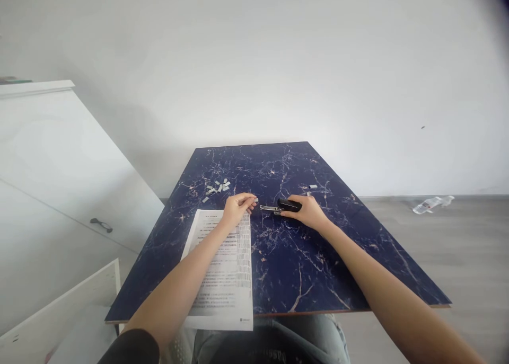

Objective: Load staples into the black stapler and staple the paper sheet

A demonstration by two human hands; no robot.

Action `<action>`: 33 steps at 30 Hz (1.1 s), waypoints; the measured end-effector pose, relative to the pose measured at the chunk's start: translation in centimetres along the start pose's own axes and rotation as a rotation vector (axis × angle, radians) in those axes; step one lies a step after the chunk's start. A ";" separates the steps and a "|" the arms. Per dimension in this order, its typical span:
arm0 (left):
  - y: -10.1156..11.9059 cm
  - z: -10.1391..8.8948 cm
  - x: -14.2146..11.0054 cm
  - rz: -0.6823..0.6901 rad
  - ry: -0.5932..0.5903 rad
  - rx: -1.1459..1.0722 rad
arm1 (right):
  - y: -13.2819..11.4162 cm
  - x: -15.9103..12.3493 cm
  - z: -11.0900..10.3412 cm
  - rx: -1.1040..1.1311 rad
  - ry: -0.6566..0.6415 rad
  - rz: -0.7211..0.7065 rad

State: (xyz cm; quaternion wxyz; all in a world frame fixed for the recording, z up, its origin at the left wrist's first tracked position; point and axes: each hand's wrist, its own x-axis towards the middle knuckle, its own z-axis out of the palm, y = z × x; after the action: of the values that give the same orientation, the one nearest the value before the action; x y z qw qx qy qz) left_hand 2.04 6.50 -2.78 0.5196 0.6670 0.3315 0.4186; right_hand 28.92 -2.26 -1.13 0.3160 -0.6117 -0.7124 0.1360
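1. The desk, dark blue with pale veins, carried everything.
2. The printed paper lay at 7 to 8 o'clock from the desk's middle, its bottom edge over the near rim.
3. The right hand had its grip clamped around the black body of the stapler.
4. The left hand reached above the paper's top, thumb and fingers pinched together on a small strip.
5. The stapler sat near the desk's middle, long axis from 9 to 3 o'clock, metal rail toward the left hand.
6. The scattered strips lay at 10 o'clock from the left hand; one grey piece lay at 2 o'clock from the stapler.
7. The small strip was just beside the rail's tip, which lay at 4 o'clock from it.
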 end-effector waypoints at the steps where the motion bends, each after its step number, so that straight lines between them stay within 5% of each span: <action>1: 0.0 0.0 0.0 -0.011 0.014 -0.007 | 0.2 0.3 0.1 0.000 -0.007 -0.004; 8: -0.1 1.2 -0.4 0.015 -0.082 0.091 | 0.9 0.2 1.0 -0.049 0.036 -0.082; 14: 0.1 2.1 -0.6 0.128 -0.009 0.367 | 1.2 0.4 0.9 -0.021 -0.004 -0.097; 22: 0.4 2.2 -0.5 0.217 0.001 0.438 | 1.4 0.6 1.0 0.001 0.000 -0.114; 33: 0.5 2.3 -0.4 0.160 0.004 0.520 | 1.4 0.5 0.9 0.014 -0.002 -0.125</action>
State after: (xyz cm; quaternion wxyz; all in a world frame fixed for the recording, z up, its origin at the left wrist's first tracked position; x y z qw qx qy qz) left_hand 3.98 5.05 -2.60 0.2953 0.8013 0.3751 0.3605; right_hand 29.41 -1.27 -2.49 0.3276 -0.5636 -0.7485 0.1216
